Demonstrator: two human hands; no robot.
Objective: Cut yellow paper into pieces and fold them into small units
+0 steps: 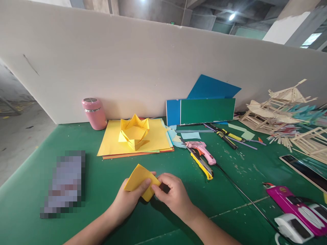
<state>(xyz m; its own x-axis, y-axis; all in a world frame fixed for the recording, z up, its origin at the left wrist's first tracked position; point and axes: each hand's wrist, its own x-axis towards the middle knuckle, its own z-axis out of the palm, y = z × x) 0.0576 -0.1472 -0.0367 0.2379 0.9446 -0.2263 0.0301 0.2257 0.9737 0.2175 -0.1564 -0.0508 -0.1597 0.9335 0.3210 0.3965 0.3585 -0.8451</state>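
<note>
A piece of folded yellow paper (pixel 136 177) is held in the air above the green table, near its front. My left hand (pixel 133 194) grips it from the left, thumb pressed across its face. On the right edge of the same paper, my right hand (pixel 173 192) pinches with thumb and curled forefinger. Beyond the hands, a folded yellow paper ring with pointed tips (pixel 134 132) rests on a stack of coloured paper sheets (pixel 109 139), yellow on top. The paper's far side and some fingers are hidden.
Right of the hands lie a pink glue gun (pixel 201 149) with a black cord and a yellow utility knife (pixel 201 166). A pink flask (pixel 94 114) stands back left. Stick models (pixel 276 105) and a magenta power strip (pixel 293 207) occupy the right. A white partition (pixel 143 61) borders the back.
</note>
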